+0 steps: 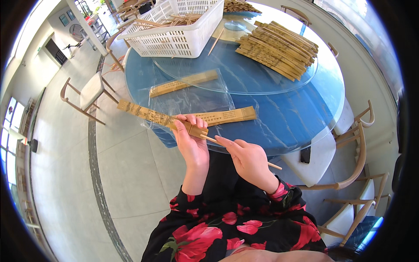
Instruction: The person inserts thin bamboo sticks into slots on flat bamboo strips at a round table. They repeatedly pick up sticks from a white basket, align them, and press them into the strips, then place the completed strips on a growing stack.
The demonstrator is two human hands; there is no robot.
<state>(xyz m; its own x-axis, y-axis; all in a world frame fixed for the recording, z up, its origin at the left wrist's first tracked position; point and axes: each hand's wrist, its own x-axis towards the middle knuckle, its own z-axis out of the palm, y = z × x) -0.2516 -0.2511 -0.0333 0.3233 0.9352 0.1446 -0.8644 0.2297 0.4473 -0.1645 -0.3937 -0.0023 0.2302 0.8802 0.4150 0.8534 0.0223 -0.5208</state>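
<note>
Gold-brown and printed, a long flat sleeve [144, 112] is slanting over the near edge of the table [279, 120], toward its left side; the left hand [190, 142] is gripping it by its lower right end, the thumb lying along one side and the fingers curling over the other; the right hand [246, 159] is gripping a pale wooden stick [211, 139], its tip meeting the sleeve's lower end, though whether it is going inside I cannot tell; behind the left hand a second sleeve [235, 115] is lying close to the table's near edge; farther in, clear film [174, 104] is spreading toward the left edge, and a third sleeve [183, 83] is lying on or under it, which I cannot tell; a glass turntable [231, 65] is covering the table's middle, and a broad fanned pile of sleeves [279, 50] is resting on its right part; toward the table's far left edge a white slotted basket [174, 41] is holding many sticks [183, 19]; one loose stick [216, 41] is lying just beside its right end; a chair [92, 89] is standing off the left edge.
</note>
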